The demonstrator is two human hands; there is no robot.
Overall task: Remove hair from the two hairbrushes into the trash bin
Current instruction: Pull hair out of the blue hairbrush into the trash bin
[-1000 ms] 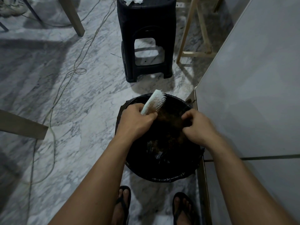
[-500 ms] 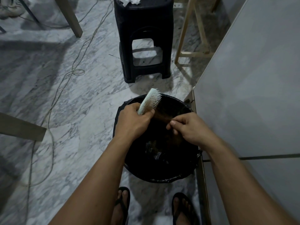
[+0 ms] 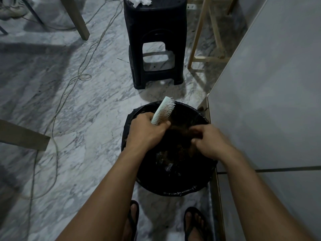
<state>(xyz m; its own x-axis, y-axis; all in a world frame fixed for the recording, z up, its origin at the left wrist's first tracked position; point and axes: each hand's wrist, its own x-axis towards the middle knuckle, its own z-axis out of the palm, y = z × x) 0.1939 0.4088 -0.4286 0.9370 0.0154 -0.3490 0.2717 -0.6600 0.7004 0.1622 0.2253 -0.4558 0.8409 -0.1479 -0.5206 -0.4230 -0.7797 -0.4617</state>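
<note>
A pale green hairbrush (image 3: 164, 110) with white bristles points up and away over the black-lined trash bin (image 3: 180, 189). My left hand (image 3: 146, 132) grips its lower end. A brown clump of hair (image 3: 180, 130) stretches from the brush's base to my right hand (image 3: 211, 141), whose fingers pinch it above the bin's opening. More dark hair lies inside the bin. Only one hairbrush is in view.
A black plastic stool (image 3: 155, 42) with white tissue (image 3: 140, 1) on top stands beyond the bin. A grey cabinet (image 3: 271, 101) flanks the bin on the right. Cables (image 3: 69, 87) run over the marble floor at left. My feet in sandals (image 3: 192, 223) stand just before the bin.
My right hand moved left toward the brush, then took hold of the hair clump near its base. The left hand and brush stayed almost still.
</note>
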